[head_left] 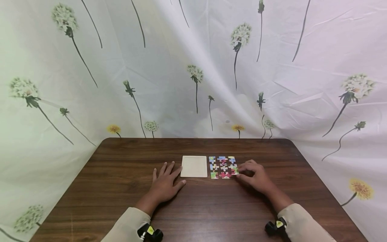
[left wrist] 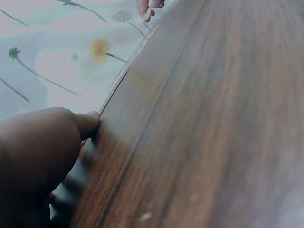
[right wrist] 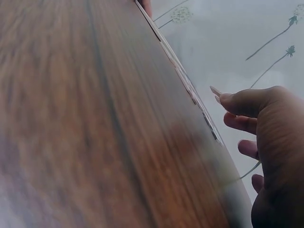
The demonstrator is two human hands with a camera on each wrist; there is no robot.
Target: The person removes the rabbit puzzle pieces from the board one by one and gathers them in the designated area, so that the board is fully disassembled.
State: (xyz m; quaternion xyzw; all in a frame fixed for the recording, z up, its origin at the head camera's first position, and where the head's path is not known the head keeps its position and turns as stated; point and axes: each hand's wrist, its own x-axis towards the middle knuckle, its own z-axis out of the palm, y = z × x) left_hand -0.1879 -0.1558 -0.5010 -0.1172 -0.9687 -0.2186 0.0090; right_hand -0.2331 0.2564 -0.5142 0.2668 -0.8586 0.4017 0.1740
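My left hand (head_left: 165,187) lies on the table with its fingers spread, a fingertip right at the left edge of a pale square puzzle tray (head_left: 194,166). Just right of the tray, several colourful jigsaw pieces (head_left: 222,159) are laid out in loose rows. At the lower right of these rows my right hand (head_left: 256,177) pinches a green and red puzzle piece (head_left: 234,171) between thumb and fingers. The right wrist view shows this puzzle piece (right wrist: 214,90) edge-on at the fingertips, raised above the tabletop.
The dark wooden table (head_left: 196,215) has rounded far corners. Behind it and along its sides hangs a pale curtain (head_left: 169,84) printed with dandelions. Black wrist cameras sit by both sleeves.
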